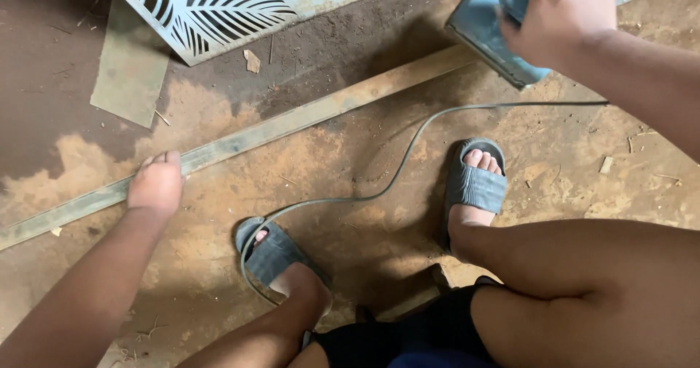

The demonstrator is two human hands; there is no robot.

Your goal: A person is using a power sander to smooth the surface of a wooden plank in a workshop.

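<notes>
1. The right hand [558, 14], at the upper right of the frame, is clenched around the top of a light blue power sander [488, 32], holding it over the upper end of a long wooden strip [292, 124].
2. The strip lies flat on the dusty floor [350, 156] and runs diagonally from the left edge of the frame up to the upper right, passing under the sander.
3. The left hand [154, 184], at the left centre of the frame, presses down on the strip with its fingers curled against the wood; it pins the strip rather than wrapping around it.
4. A thin grey cord [408, 149] leads from the right side of the frame, curves down across the middle and loops around the lower grey sandal [271, 255].
5. A second grey sandal [475, 186] sits right of centre, toes pointing towards the strip.
6. A light blue panel with leaf-shaped cut-outs [240, 3] lies at the top left, well apart from both hands.
7. A flat piece of thin board [130, 72] lies on the floor just below and left of that panel.
</notes>
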